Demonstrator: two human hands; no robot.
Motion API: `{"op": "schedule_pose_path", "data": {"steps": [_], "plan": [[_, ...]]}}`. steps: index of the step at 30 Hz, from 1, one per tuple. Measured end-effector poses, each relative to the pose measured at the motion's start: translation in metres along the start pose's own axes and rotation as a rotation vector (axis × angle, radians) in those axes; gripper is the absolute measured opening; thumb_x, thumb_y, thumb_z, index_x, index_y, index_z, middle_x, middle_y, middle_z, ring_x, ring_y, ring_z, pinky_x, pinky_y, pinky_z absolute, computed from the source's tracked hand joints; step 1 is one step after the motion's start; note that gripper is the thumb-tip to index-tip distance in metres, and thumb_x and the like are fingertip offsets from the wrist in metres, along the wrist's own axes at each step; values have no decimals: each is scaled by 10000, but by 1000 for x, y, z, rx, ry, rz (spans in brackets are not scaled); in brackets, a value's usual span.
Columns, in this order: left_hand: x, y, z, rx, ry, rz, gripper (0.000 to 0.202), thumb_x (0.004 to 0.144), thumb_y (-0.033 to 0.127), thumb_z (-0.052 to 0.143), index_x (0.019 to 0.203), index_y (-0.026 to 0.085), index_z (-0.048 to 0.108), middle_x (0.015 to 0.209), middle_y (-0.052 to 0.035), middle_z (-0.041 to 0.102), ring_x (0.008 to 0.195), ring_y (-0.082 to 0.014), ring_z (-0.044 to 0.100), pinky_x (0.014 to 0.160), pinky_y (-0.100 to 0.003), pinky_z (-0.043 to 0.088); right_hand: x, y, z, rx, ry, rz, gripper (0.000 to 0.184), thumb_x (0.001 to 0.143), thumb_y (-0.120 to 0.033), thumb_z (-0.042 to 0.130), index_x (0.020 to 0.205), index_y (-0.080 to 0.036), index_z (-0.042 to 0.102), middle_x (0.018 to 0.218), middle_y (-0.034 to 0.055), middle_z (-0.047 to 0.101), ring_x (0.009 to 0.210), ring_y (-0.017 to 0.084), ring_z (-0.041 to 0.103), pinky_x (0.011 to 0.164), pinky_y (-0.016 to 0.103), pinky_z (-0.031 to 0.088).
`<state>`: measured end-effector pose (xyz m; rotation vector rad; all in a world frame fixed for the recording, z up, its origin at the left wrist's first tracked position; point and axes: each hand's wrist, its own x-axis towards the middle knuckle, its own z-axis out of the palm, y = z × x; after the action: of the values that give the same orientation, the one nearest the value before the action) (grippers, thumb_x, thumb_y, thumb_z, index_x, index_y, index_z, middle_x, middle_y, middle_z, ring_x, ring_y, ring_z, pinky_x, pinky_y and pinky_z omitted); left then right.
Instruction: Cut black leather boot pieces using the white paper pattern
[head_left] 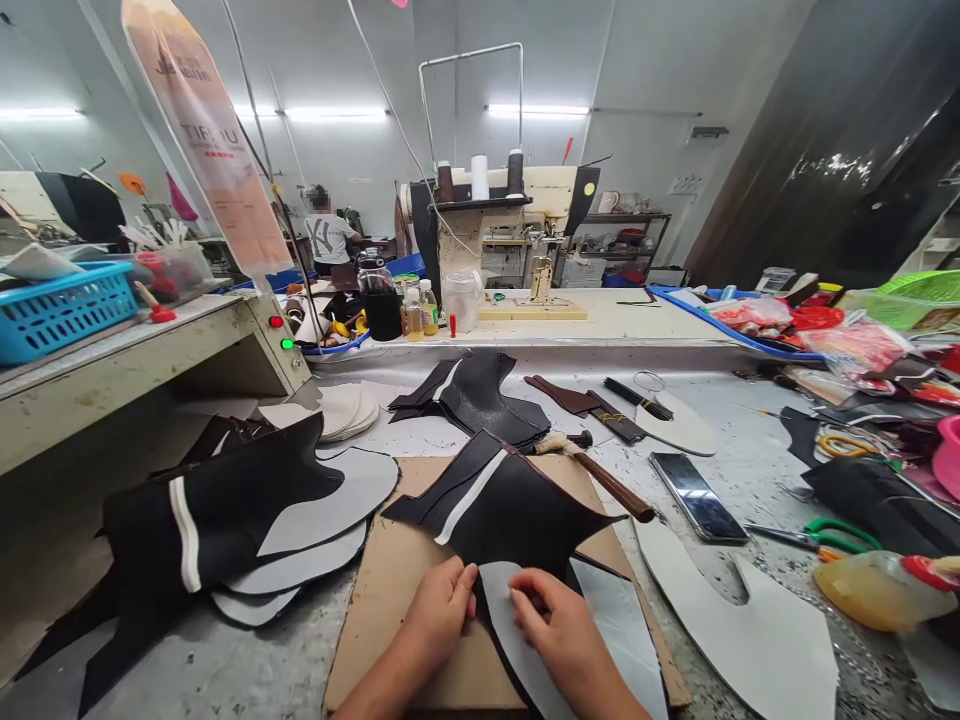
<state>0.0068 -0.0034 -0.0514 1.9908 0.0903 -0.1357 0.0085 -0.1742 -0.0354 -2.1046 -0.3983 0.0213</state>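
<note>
A black leather shoe-upper piece with a white stripe (504,510) lies on a brown cardboard sheet (390,590), folded back so its grey lining (600,625) shows. My left hand (442,610) rests on the cardboard with bent fingers pressing the black edge. My right hand (555,625) lies on the grey lining, its thumb and fingers pinching the lining's edge near the black leather.
A stack of black and grey cut pieces (247,520) lies left, another black stack (480,400) behind. A wooden-handled brush (600,475), a phone (697,497), green scissors (825,540), a glue bottle (877,590) and a grey pattern (750,630) lie right. A sewing machine (517,220) stands behind; a person sits far back.
</note>
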Motion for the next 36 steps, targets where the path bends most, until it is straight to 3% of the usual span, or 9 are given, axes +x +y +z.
{"op": "schedule_pose_path", "data": {"steps": [4, 7, 18, 23, 26, 31, 36], "plan": [[-6, 0, 0, 69, 14, 24, 429, 806, 573, 263, 563, 242, 385, 539, -11, 493, 542, -171, 475, 576, -304, 350, 14, -11, 14, -222, -30, -54, 214, 862, -196, 440, 807, -185, 646, 818, 43, 673, 745, 173, 628, 677, 249, 475], [-11, 0, 1, 132, 34, 43, 414, 815, 548, 257, 558, 245, 376, 571, -38, 525, 588, -197, 504, 614, -325, 347, 23, -16, 22, -383, -77, -30, 219, 849, -135, 456, 771, -187, 653, 794, 29, 675, 747, 165, 627, 659, 234, 450], [-9, -2, 2, 201, 31, 56, 372, 809, 509, 247, 557, 252, 340, 590, -59, 530, 589, -208, 489, 603, -331, 309, 27, -23, 24, -549, -149, -26, 232, 828, -83, 451, 781, -175, 658, 786, 69, 672, 726, 200, 628, 603, 252, 393], [-11, -2, 2, 145, 46, 66, 407, 802, 567, 258, 561, 252, 348, 585, -49, 540, 586, -200, 505, 610, -329, 337, 27, -31, 20, -497, -105, -21, 213, 796, -71, 458, 727, -175, 630, 756, 41, 660, 707, 173, 611, 613, 237, 395], [-8, -4, 1, 85, 63, 48, 433, 805, 597, 246, 573, 251, 361, 557, -28, 525, 567, -189, 511, 598, -319, 362, 13, -24, 8, -377, -88, -53, 184, 776, -90, 464, 696, -183, 601, 701, 6, 629, 662, 143, 590, 602, 212, 406], [4, -3, -1, 2, 34, -8, 431, 788, 617, 307, 592, 238, 371, 544, 8, 501, 442, -138, 433, 459, -280, 315, -23, 4, -15, -63, -119, -42, 181, 839, -246, 458, 741, -199, 603, 710, 10, 628, 642, 155, 589, 583, 226, 440], [8, 4, -4, -60, -43, -72, 473, 753, 685, 291, 628, 235, 364, 487, 52, 455, 312, -91, 324, 342, -248, 228, -24, 6, -8, -21, -11, -25, 164, 833, -298, 480, 798, -208, 612, 770, 28, 649, 682, 173, 611, 629, 247, 475]]}}
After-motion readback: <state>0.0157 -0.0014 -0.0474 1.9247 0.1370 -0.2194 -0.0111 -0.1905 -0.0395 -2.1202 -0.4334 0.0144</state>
